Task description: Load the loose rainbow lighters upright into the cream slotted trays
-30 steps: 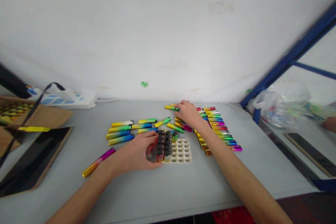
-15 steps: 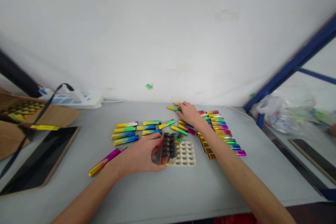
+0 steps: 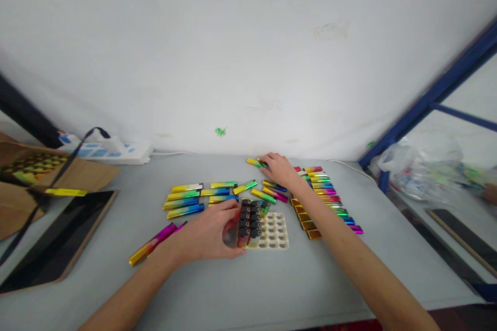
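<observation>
My left hand is curved round the left end of a white tray with rows of holes, thumb at the near corner and fingers at the far side. Lighters with black tops stand upright in the tray's left columns. At the back of the table, my right hand is closed with its fingertips on a lighter, most of which they hide. A yellow-green lighter lies beside those fingertips. Loose metallic lighters lie between the tray and my right hand.
More lighters lie in groups left and right of the tray. Two purple-yellow lighters lie by my left forearm. Farther left are a black tablet-like panel, an open cardboard box and a power strip. A blue frame stands right.
My right fingers have closed in on the lighter at the back, which has shifted slightly toward me. The left hand stays at the tray. The whole view has tilted a little.
</observation>
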`<state>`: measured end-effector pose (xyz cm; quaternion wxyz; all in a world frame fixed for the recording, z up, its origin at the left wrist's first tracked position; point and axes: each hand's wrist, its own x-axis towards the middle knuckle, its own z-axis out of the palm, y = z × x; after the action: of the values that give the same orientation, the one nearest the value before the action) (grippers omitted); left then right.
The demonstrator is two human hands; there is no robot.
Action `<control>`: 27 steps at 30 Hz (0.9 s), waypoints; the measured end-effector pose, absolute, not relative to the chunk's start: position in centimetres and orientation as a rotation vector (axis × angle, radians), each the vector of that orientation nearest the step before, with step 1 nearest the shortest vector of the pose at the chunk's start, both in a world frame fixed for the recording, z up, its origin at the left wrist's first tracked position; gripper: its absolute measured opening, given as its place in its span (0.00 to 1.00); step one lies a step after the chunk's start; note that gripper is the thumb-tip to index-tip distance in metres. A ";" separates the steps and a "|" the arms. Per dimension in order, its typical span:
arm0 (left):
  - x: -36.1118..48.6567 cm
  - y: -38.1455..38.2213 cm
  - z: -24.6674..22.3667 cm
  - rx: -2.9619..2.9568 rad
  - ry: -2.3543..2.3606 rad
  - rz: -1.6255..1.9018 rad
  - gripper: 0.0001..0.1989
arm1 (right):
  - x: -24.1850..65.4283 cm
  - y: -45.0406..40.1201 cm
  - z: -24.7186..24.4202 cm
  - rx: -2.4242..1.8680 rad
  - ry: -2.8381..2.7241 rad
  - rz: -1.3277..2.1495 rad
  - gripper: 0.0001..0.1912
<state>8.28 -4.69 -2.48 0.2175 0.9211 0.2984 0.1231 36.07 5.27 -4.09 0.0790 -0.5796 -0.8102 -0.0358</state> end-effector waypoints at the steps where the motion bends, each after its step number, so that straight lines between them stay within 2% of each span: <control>1: 8.3 -4.6 -2.5 2.548 0.822 0.334 0.10 | 36.0 5.1 -4.0 -1.735 -2.460 -0.136 0.17; 11: 8.2 -4.6 -3.1 2.526 0.796 0.379 0.07 | 35.1 2.3 -3.0 -1.744 -2.638 -0.175 0.15; 20: 8.1 -4.6 -3.0 2.529 0.793 0.367 0.09 | 36.4 2.4 -2.7 -1.777 -2.436 -0.096 0.14; 27: 8.2 -4.4 -3.3 2.510 0.769 0.404 0.10 | 38.4 -0.1 -3.1 -1.321 -1.747 0.504 0.14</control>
<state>8.20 -4.41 -3.33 0.2403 0.9173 0.2811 0.1477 38.44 -0.07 -3.05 0.4323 -0.5298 -0.7011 0.2023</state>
